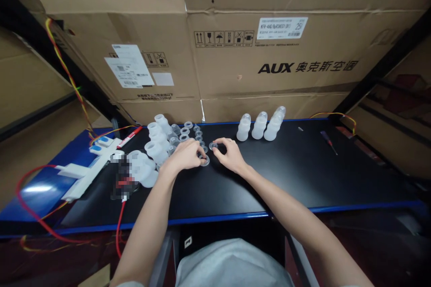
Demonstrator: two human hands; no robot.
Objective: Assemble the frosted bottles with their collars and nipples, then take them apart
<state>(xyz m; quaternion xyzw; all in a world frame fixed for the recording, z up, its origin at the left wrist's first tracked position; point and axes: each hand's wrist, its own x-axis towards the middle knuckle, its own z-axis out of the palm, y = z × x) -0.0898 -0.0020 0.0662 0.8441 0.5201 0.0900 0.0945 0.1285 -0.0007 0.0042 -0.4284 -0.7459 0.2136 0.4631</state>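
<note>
My left hand (186, 156) pinches a translucent collar ring (204, 162) low over the black mat, with fingers and thumb at its upper edge. Just to the right, my right hand (230, 154) is closed on a small clear bottle nipple (213, 146), held by thumb and fingertips. The two pieces are close together but apart. Beyond my left hand lie more collar rings (184, 130) and a row of clear nipples (198, 133). Clear domed caps (175, 129) and frosted open bottle bodies (156, 150) stand to the left, partly hidden by my hand.
Several capped baby bottles (258, 125) stand at the back right of the black mat (289, 179). A screwdriver (328, 142) lies farther right. On the left are a red marker (129, 137), a white power strip (89, 172) and red cables. A cardboard wall (225, 76) closes off the back.
</note>
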